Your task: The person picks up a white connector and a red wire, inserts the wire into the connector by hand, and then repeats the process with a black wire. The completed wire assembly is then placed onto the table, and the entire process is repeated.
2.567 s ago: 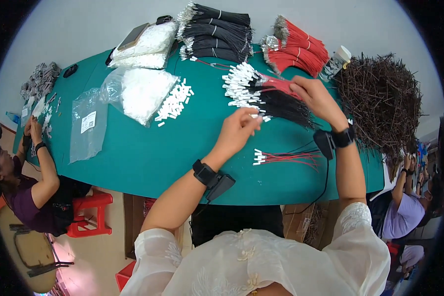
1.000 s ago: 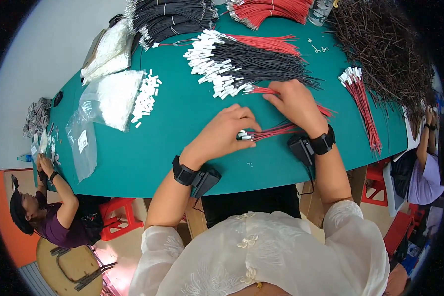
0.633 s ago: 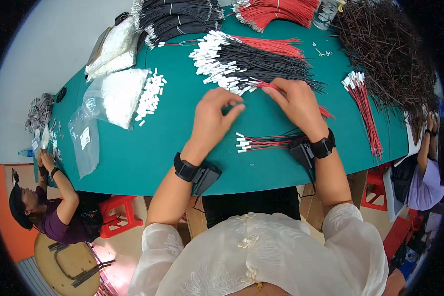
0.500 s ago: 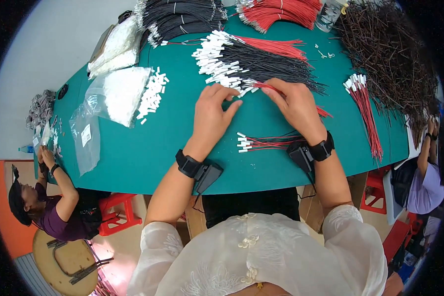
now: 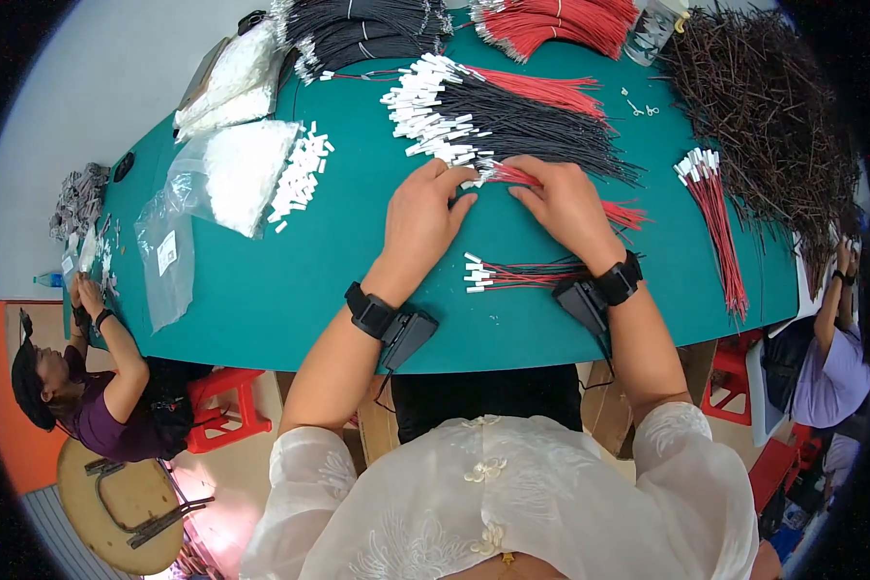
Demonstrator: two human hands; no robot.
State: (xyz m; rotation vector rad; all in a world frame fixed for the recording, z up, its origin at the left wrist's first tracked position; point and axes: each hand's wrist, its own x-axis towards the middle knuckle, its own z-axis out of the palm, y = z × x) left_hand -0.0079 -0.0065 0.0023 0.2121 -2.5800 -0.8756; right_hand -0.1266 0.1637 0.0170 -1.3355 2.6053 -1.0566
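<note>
At the near edge of a large pile, my left hand [image 5: 420, 215] pinches a small white connector housing between thumb and fingers, mostly covered by the fingertips. Beside it, my right hand [image 5: 572, 205] is closed on thin red wires [image 5: 508, 174] whose bare metal ends point toward my left hand. The pile just beyond holds black wires [image 5: 522, 116] and red wires [image 5: 541, 87] with white connectors [image 5: 425, 101] on their left ends. Under my right wrist lies a small bundle of red and black wires [image 5: 517, 276] with white connectors. More red wire ends [image 5: 624, 215] stick out past my right hand.
Loose white connectors [image 5: 302, 174] lie by an open plastic bag [image 5: 246, 179] on the green table [image 5: 338, 343]. Black bundles [image 5: 377, 34], red bundles [image 5: 556, 24], a dark heap [image 5: 759, 106] and a red-wire bundle [image 5: 715, 232] surround the work. Another person [image 5: 106, 387] sits at left.
My hands have come slightly closer together, the right one shifting left with the red wires. The wire ends now meet my left fingertips. The whole view has shifted slightly.
</note>
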